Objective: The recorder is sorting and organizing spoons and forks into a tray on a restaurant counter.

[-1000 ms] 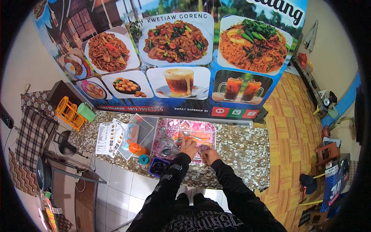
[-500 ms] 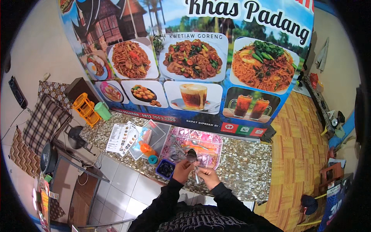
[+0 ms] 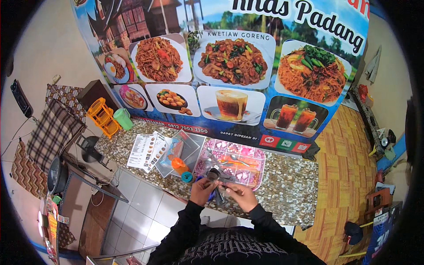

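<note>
At the counter's front edge, my left hand point(image 3: 202, 191) grips a metal spoon point(image 3: 213, 174), its bowl turned up toward the far side. My right hand point(image 3: 240, 195) is closed, its fingertips pinched at the spoon's handle close to the left fingers. Just beyond both hands lies a pink patterned tray point(image 3: 257, 174) with several metal spoons and forks point(image 3: 233, 159) and orange-handled pieces on it. Beneath the hands, a dark blue container point(image 3: 216, 195) shows only in part. My fingers hide much of the spoon's handle.
Left of the tray are an orange bottle point(image 3: 179, 164), a teal lid point(image 3: 187, 177), printed menu sheets point(image 3: 143, 151) and a grey folder point(image 3: 194, 143). A green pitcher point(image 3: 123, 118) and an orange basket point(image 3: 103, 117) stand farther left. A large food banner point(image 3: 269, 128) walls off the counter's far side.
My hands and the spoon have shifted slightly left over the blue container, covering more of it. The spoon's bowl has turned, and the whole view has swung a little.
</note>
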The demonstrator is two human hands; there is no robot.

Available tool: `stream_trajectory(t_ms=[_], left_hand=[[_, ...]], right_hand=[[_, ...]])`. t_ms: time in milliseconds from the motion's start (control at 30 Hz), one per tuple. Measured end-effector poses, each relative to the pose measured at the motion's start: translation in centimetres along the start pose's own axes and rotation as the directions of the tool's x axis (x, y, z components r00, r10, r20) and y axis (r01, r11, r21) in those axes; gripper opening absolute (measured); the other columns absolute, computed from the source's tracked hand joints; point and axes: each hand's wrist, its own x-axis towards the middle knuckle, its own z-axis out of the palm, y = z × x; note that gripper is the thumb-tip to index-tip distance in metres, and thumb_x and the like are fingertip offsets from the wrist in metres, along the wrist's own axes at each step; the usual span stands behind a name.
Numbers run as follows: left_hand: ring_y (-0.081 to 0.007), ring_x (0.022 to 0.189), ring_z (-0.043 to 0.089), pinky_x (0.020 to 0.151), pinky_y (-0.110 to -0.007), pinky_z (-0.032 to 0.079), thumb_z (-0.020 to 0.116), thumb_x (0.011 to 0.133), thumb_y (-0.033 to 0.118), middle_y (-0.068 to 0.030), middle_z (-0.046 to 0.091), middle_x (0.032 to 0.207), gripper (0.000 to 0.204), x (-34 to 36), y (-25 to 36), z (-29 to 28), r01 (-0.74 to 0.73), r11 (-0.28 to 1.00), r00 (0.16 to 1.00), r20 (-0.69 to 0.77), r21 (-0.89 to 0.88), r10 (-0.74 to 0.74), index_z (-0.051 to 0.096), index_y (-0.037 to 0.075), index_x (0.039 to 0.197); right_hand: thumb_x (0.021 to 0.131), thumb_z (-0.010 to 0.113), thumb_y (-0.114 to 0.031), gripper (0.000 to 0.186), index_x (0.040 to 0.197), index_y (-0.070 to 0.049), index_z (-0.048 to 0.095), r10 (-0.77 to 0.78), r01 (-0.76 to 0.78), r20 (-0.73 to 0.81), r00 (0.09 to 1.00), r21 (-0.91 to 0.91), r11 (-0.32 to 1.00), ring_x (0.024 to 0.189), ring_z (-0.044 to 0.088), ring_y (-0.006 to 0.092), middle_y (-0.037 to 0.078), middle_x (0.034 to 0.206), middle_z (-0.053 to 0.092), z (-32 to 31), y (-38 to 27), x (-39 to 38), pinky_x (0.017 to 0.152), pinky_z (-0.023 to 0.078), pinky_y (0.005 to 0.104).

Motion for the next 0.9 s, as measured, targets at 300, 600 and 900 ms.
stream_trajectory(t_ms=[300, 600, 900], left_hand=[[-0.0101, 0.090, 0.068, 0.078, -0.027, 0.052, 0.072, 0.093, 0.009, -0.0072, 0.074, 0.095, 0.015, 1.3, 5.9, -5.8, -0.221, 0.826, 0.966, 0.236, 0.519, 0.110, 0.075, -0.002, 0.104], [-0.0066, 0.092, 0.066, 0.083, -0.026, 0.053, 0.072, 0.092, 0.005, -0.0045, 0.075, 0.097, 0.020, 3.6, 2.5, -9.9, -0.054, 0.993, 0.965, 0.263, 0.105, 0.025, 0.072, -0.004, 0.110], [-0.0126, 0.096, 0.068, 0.087, -0.027, 0.053, 0.074, 0.088, -0.003, -0.0046, 0.072, 0.103, 0.020, 4.2, 0.8, -9.7, 0.027, 0.972, 0.956, 0.291, -0.234, 0.044, 0.068, -0.002, 0.107]], right_hand=[[0.095, 0.067, -0.007, 0.042, 0.136, -0.002, 0.060, -0.395, 0.342, -0.051, 0.917, -0.405, 0.848, 0.110, 0.068, 0.0217, 0.016, 0.122, 0.069, 7.8, -8.7, 4.2, 0.089, 0.054, 0.0322], [0.094, 0.064, -0.003, 0.026, 0.119, -0.004, 0.069, -0.495, 0.275, -0.138, 0.858, -0.691, 0.668, 0.093, 0.072, 0.0352, 0.020, 0.104, 0.073, 13.1, -8.0, 5.8, 0.077, 0.056, 0.0383], [0.093, 0.065, 0.000, 0.023, 0.115, -0.002, 0.071, -0.522, 0.130, -0.405, 0.750, -0.684, 0.717, 0.094, 0.073, 0.0342, 0.020, 0.108, 0.073, 15.0, -3.9, 5.4, 0.077, 0.058, 0.0377]])
